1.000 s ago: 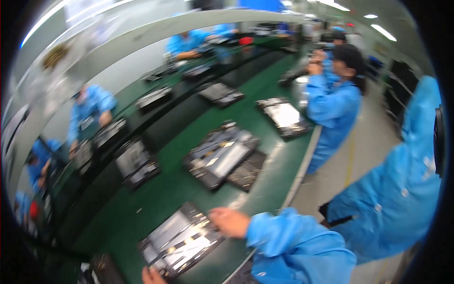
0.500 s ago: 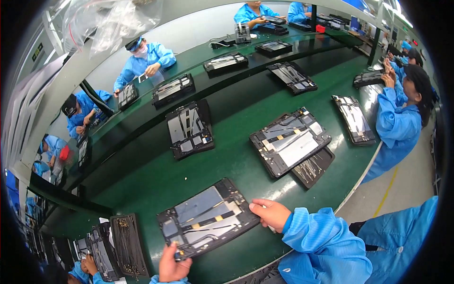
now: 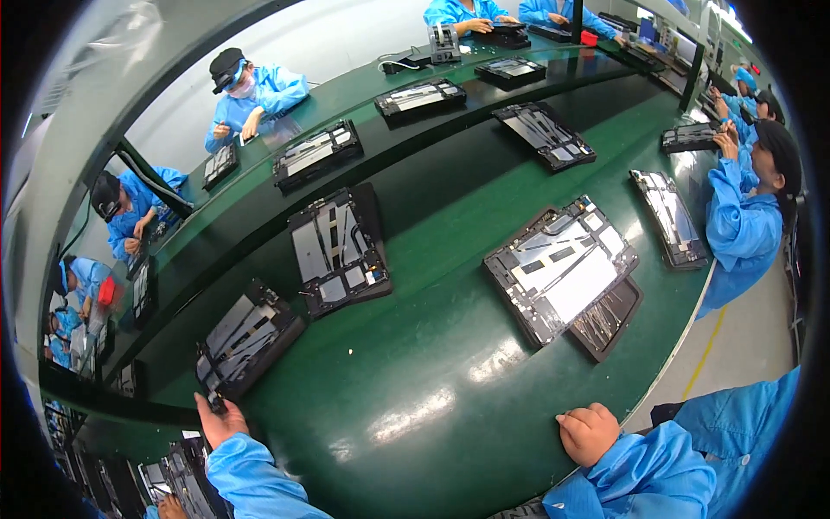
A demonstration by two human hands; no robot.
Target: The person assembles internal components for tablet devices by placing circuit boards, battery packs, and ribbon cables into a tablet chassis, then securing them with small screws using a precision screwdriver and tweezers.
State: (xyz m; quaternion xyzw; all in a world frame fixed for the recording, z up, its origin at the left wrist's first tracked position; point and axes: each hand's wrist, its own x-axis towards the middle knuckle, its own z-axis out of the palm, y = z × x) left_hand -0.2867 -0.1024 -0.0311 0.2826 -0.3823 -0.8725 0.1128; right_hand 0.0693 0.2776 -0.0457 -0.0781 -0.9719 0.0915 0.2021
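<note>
My left hand (image 3: 223, 422) grips the near corner of an opened tablet (image 3: 248, 333), thumb on top and the fingers partly hidden under it. The tablet, dark-framed with grey battery panels and black flex cables, sits at the left of the green bench, tilted. Over the bench's near right edge, my right hand (image 3: 590, 434) is closed with its fingers curled in; whatever it may hold is hidden. Just beyond the held tablet lies another opened tablet (image 3: 333, 246) on a dark tray. Far from my right hand, a larger opened tablet (image 3: 562, 268) rests across a tray of thin cables (image 3: 609, 320).
More opened tablets stand along the raised shelf (image 3: 316, 154) and bench. One tablet (image 3: 667, 216) lies by the right edge, near a co-worker in blue (image 3: 752, 203). Other people work across the shelf. Stacked parts (image 3: 186, 471) and a co-worker's hand are at lower left.
My left hand has carried the tablet from the near middle to the left, beside the other one. My right hand has let go of it and moved right, closing. The view has shifted.
</note>
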